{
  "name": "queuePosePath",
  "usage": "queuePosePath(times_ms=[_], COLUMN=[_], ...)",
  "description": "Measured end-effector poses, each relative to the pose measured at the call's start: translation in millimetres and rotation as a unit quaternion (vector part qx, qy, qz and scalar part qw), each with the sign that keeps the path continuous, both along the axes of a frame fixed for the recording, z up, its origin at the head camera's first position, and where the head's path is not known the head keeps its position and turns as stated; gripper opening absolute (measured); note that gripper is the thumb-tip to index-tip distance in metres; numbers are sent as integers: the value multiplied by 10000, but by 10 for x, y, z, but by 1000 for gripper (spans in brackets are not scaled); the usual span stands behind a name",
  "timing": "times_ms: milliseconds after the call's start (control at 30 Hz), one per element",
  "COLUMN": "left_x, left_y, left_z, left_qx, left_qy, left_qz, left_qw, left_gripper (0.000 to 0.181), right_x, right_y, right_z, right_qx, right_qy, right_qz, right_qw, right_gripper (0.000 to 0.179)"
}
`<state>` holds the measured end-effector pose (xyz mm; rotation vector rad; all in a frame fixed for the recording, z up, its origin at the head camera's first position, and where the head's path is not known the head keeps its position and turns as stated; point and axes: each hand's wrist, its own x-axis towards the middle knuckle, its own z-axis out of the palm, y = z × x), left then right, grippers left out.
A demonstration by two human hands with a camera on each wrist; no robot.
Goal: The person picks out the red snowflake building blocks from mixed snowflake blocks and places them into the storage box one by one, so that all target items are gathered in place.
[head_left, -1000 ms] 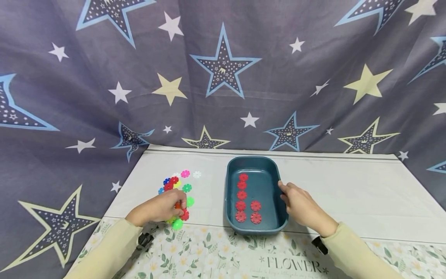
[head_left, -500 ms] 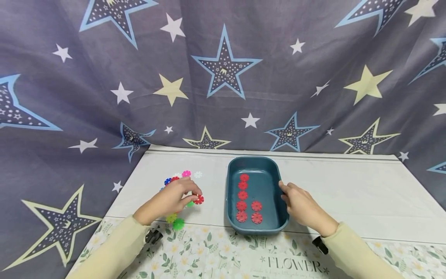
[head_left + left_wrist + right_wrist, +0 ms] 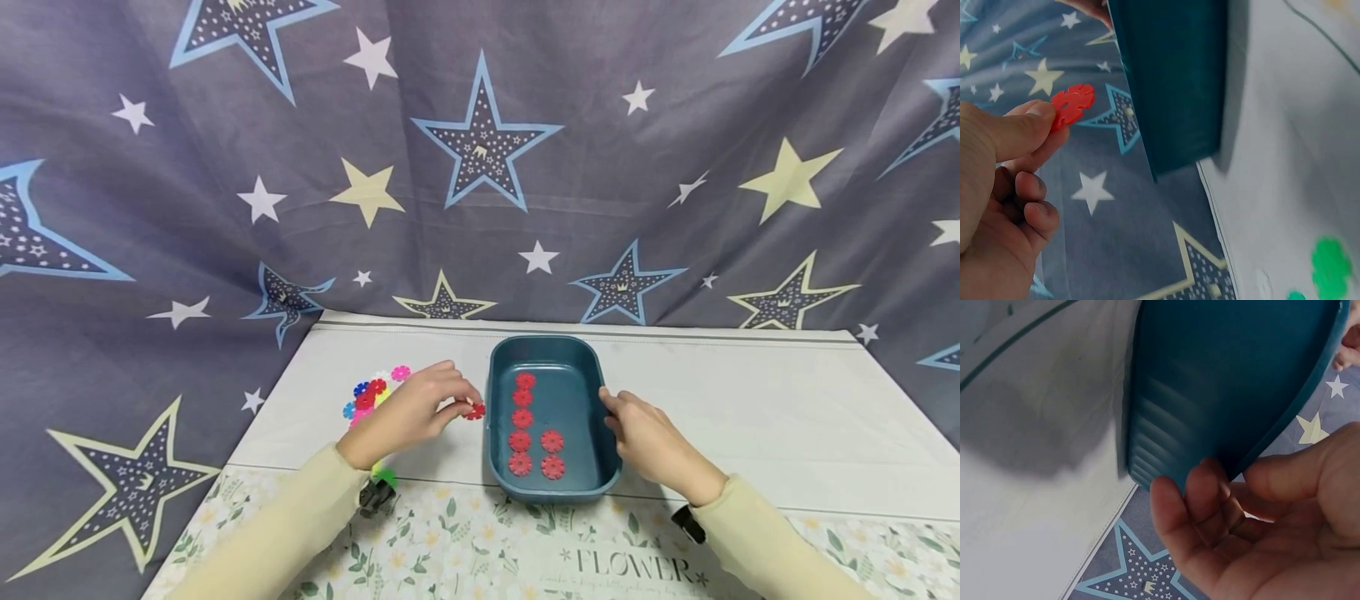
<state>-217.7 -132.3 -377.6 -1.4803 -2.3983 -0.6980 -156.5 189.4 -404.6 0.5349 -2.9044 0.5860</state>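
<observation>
Head view: left hand (image 3: pixel 423 408) pinches a notched red disc (image 3: pixel 476 412); right hand (image 3: pixel 651 442) grips a smooth, round-cornered tray (image 3: pixel 573 400).

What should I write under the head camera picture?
Left hand pinches a red disc beside the teal tray, where seven red discs lie, while the right hand holds the tray.

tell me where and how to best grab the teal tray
Probably by the rim of its long right wall, coming from the right, where the right hand holds it. That wall stands upright with a thin edge, so a grip can straddle it. The red discs inside the teal tray lie away from that wall.
</observation>
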Motion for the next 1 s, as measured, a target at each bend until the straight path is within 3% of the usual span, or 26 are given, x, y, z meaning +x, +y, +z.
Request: queuePosePath(times_ms=[267,467,700,1000], left_x=[-135,-259,-345,-389], left_y=[395,734,1046,1213], left_z=[-11,-99,-235,-287], left_qx=[-115,-653,-1421,-2087], left_qy=[-134,-101,-314,-564], left_qz=[-60,-101,-5,103], left_qw=[9998,9978,9894,9763], left_gripper=[10,10,9,11], right_x=[-1,-6,-17,-20], right_y=[4,10,10,17], right_z=[-30,-43,-42,-22], right_qx=[3,19,-19,3], right_qy=[84,90,100,181], right_qz=[13,14,50,93], right_qw=[10000,10000,9999,9998], right_gripper=[41,41,41,40])
